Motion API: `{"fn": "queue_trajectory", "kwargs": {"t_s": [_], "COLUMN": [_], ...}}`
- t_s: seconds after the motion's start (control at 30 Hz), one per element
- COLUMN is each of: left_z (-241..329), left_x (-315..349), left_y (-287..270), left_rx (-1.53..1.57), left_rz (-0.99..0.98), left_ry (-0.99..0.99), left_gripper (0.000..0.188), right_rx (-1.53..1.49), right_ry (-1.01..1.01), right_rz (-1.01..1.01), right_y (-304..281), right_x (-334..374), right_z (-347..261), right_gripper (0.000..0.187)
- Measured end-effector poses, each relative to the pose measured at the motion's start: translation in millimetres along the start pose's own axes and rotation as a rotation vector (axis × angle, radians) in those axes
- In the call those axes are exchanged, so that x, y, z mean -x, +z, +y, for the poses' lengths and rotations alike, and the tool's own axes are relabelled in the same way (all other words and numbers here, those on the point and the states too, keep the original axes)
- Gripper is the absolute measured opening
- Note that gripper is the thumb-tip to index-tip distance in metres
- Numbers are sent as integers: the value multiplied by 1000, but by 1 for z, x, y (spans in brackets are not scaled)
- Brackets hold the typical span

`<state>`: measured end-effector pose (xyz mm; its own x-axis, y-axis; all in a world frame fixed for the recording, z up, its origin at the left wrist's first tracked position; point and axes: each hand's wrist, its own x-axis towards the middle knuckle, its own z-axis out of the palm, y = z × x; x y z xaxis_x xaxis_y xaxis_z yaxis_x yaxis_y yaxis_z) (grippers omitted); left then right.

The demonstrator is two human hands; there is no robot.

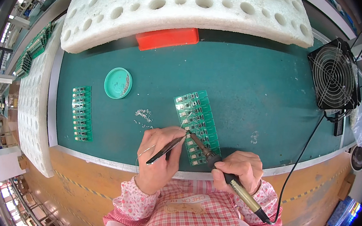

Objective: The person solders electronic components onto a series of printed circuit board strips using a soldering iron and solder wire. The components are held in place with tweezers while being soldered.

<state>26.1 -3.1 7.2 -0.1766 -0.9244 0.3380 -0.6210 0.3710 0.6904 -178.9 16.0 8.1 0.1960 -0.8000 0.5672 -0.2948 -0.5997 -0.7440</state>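
My left hand (155, 143) is closed around dark tweezers (164, 152), whose tips point toward a green circuit board panel (206, 117). A thin wire, probably solder, curves out beside that hand and also shows above its fingertips. My right hand (245, 168) grips a soldering iron (245, 195) with a gold-coloured handle. The iron's tip meets or hovers just over the panel's left side, close to the tweezers; contact cannot be made out. The panel lies at a slant on the green mat and carries rows of small white and black components.
Left on the mat (258, 77) are a second circuit board strip (82, 114), a round green dish (114, 93) and small scattered bits (144, 114). A red bin (168, 38) sits under white foam (179, 15) with holes. A black fan (333, 76) stands right, near the iron's cord (301, 157).
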Motion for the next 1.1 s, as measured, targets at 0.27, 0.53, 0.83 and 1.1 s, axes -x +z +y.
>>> {"fn": "queue_trajectory", "kwargs": {"t_s": [0.27,0.53,0.83,1.1], "left_z": [1,0,3,-9], "left_x": [-1,0,4,14], "left_y": [0,1,-4,-29], "left_rx": [-4,-4,104,31], "left_rz": [2,1,7,49], "left_ry": [-11,1,-90,-169], "left_gripper": [21,33,19,16], "right_rx": [15,9,-1,8], "right_ry": [-18,-12,-14,-21], "right_rz": [59,82,99,75], "right_y": [-1,-1,-2,-7], "right_x": [2,4,6,3], "right_z": [1,1,2,0], "right_gripper": [32,31,30,29]}}
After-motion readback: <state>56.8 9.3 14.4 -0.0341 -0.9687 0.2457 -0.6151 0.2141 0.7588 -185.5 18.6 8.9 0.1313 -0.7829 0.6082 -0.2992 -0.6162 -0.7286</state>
